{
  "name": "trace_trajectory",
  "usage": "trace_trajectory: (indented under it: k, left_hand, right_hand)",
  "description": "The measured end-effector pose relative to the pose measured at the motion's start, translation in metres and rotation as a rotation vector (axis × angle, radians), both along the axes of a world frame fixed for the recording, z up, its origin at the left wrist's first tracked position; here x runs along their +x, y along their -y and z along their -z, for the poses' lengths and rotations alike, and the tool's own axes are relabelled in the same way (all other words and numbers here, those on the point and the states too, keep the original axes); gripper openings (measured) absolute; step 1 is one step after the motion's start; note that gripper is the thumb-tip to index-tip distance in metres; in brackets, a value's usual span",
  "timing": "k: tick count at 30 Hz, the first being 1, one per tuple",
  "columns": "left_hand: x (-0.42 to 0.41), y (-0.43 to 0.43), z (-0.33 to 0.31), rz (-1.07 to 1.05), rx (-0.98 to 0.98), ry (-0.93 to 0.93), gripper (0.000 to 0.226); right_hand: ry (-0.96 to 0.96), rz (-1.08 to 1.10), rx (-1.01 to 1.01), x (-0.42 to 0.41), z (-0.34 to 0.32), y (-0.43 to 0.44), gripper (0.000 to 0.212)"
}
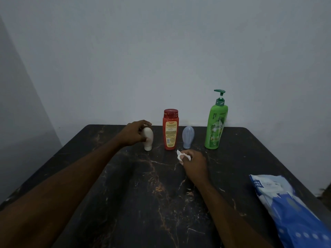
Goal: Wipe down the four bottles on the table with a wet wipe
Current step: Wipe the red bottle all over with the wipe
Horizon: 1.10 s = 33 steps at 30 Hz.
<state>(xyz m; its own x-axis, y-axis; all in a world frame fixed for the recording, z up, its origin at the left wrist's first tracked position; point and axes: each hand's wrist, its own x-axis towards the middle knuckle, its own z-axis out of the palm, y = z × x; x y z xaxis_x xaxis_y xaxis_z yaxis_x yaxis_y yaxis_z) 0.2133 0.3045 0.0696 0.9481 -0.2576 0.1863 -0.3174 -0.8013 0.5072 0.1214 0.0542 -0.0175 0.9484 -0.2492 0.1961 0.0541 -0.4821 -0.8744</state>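
Gripping the white bottle (148, 138), left hand (133, 132); right hand (194, 161) pinches crumpled wipe (180, 155).

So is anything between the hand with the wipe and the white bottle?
Nothing lies on the table between the right hand, holding the wet wipe, and the white bottle, which the left hand grips. The red bottle stands just behind that line, so it could be brushed.
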Motion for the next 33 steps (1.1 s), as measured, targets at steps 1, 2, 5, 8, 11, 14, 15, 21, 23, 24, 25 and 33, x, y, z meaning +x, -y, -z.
trace_trajectory:
  k: [1,2,5,8,11,14,15,21,23,24,25,33]
  left_hand:
    - [0.000,0.001,-0.002,-0.012,-0.005,0.005,0.067]
    - [-0.001,0.002,-0.005,-0.025,-0.012,0.021,0.072]
    - [-0.003,0.012,-0.020,-0.030,-0.048,0.125,0.084]
    - [-0.002,0.027,-0.042,0.026,-0.031,0.204,0.088]
    - [0.001,0.049,-0.062,0.118,0.016,0.222,0.085]
    - [0.004,0.070,-0.074,0.167,0.046,0.194,0.078]
    - [0.006,0.076,-0.076,0.178,0.060,0.181,0.076]
    - [0.004,0.098,-0.077,0.174,0.168,0.126,0.058]
    - [-0.002,0.101,-0.075,0.158,0.169,0.151,0.052]
    - [-0.004,0.102,-0.075,0.148,0.161,0.159,0.050]
    - [-0.007,0.102,-0.075,0.140,0.151,0.163,0.048]
    - [-0.059,0.069,-0.068,-0.016,-0.129,0.131,0.035]
  right_hand:
    - [-0.001,0.000,-0.001,0.000,0.000,0.000,0.021]
    - [-0.002,0.000,-0.004,0.001,0.001,0.000,0.021]
    - [0.002,-0.003,-0.009,0.002,0.003,0.001,0.020]
    - [0.010,-0.002,0.008,0.003,0.004,0.001,0.019]
    - [0.030,-0.011,0.015,0.001,0.004,0.001,0.017]
    - [0.025,-0.015,-0.008,0.001,0.003,0.001,0.019]
    - [0.019,-0.018,-0.009,0.000,0.003,0.002,0.019]
    - [0.017,-0.024,0.045,0.002,0.005,0.002,0.018]
    - [0.021,-0.026,0.065,0.003,0.006,0.002,0.018]
    - [0.029,-0.029,0.074,0.004,0.007,0.003,0.017]
    - [0.030,-0.032,0.086,0.004,0.008,0.003,0.017]
    - [0.087,0.115,0.486,-0.001,0.001,0.012,0.014]
